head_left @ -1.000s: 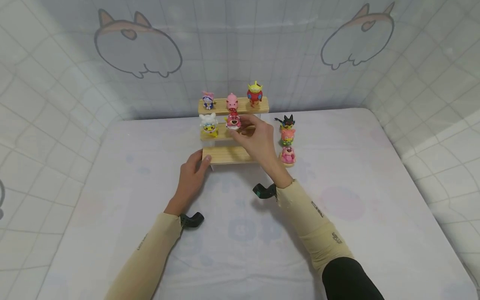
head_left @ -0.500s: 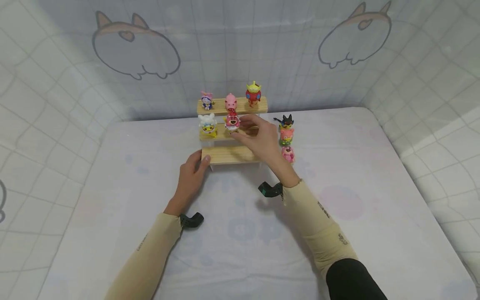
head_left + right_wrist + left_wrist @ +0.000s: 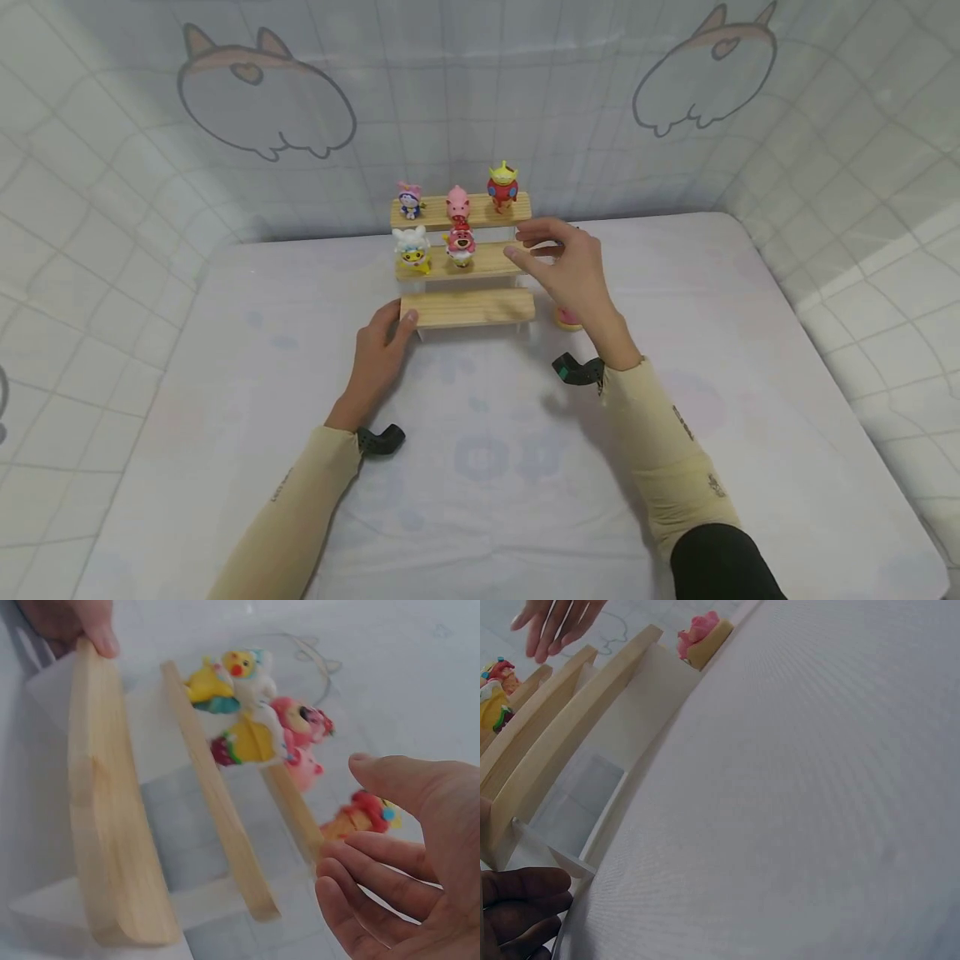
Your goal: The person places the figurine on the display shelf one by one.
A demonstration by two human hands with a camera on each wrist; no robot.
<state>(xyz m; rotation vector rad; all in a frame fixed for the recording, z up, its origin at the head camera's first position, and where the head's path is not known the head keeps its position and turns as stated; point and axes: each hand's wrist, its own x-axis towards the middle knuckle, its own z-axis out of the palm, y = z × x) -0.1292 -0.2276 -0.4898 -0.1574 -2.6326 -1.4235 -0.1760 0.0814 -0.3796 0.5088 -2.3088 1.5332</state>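
Note:
My left hand (image 3: 377,350) grips the left end of the lowest wooden tier of a three-tier display stand (image 3: 468,308), thumb on top. Apart from the stand, my right hand (image 3: 572,267) hovers by the right end of its middle tier, fingers spread and holding nothing. On that tier stand a pink bear figurine (image 3: 461,245) with a red top and a yellow figurine (image 3: 412,250) in a white hood. A small purple-and-white figurine (image 3: 409,202), a pink pig figurine (image 3: 458,202) and a red-suited alien figurine (image 3: 503,188) line the top tier.
Right of the stand, a pink figurine (image 3: 567,318) on the white-covered table (image 3: 480,500) is mostly hidden by my right hand; the other figurines there are behind it. A grey patterned curtain (image 3: 480,100) hangs behind, with white tiled-pattern sides.
My right hand has let go of the pink bear figurine on the middle tier and moved right, covering the figurines beside the stand. My left hand stays on the stand.

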